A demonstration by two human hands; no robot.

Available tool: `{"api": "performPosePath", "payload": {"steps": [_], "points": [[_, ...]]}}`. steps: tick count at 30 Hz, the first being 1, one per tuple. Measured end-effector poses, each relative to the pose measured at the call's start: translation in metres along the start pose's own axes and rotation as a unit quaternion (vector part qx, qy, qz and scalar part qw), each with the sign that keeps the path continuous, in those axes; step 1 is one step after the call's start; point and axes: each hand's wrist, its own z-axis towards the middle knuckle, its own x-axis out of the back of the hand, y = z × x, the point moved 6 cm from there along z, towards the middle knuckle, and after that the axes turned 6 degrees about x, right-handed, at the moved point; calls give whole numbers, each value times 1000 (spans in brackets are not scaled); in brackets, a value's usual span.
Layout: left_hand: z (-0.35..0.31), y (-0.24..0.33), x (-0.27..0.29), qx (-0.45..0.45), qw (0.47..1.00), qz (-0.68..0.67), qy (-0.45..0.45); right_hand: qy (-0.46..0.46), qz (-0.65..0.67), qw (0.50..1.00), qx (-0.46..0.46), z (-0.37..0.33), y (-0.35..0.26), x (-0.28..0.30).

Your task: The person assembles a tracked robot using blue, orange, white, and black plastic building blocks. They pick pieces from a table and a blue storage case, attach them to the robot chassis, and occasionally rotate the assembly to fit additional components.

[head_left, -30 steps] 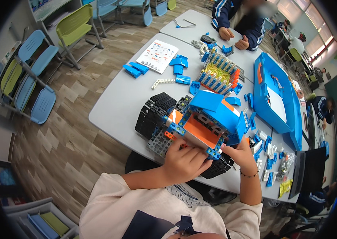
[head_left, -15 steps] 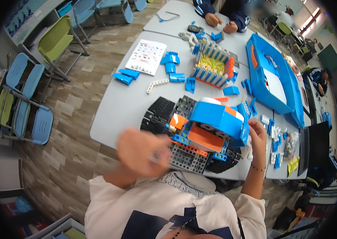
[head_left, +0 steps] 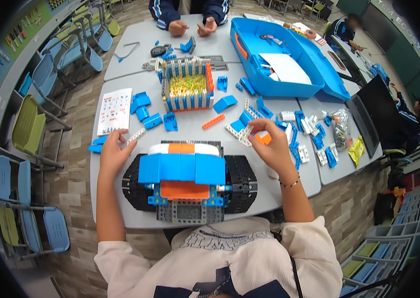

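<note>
A brick-built tracked vehicle (head_left: 182, 169) with black treads, blue and white panels and an orange front stands on the table before me. My left hand (head_left: 114, 153) hovers beside its left tread, thumb and fingers apart. Close to that thumb lies a white perforated beam (head_left: 137, 135). Over the loose parts right of the vehicle is my right hand (head_left: 273, 151), its fingers spread. Its fingertips come close to a white angled beam (head_left: 238, 135); whether they touch it I cannot tell. An orange piece (head_left: 263, 139) shows beside this hand.
Behind the vehicle stands a brick-built box (head_left: 187, 87) with yellow-green filling. Printed sheet (head_left: 114, 111), blue panels (head_left: 141, 108) and an orange beam (head_left: 213, 121) lie around. A blue case (head_left: 279, 59) and laptop (head_left: 364, 116) are right. Another person's hands (head_left: 192, 27) rest across the table.
The vehicle has turned and now faces me squarely. My right hand has left its blue panel for the loose parts; my left hand has moved to the vehicle's left. My view has shifted.
</note>
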Motion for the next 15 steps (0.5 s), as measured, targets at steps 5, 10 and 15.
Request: {"api": "performPosePath", "payload": {"steps": [5,10,15], "points": [[-2,12,-5,-40,997,59,32,19,-28,999,-11,-7,20,-2],[-4,13,-11,-34,997,52,42,111,-42,991,-59,-17,39,17],[-1,11,-14,-52,997,37,49,180,73,975,-108,-16,56,34]]}}
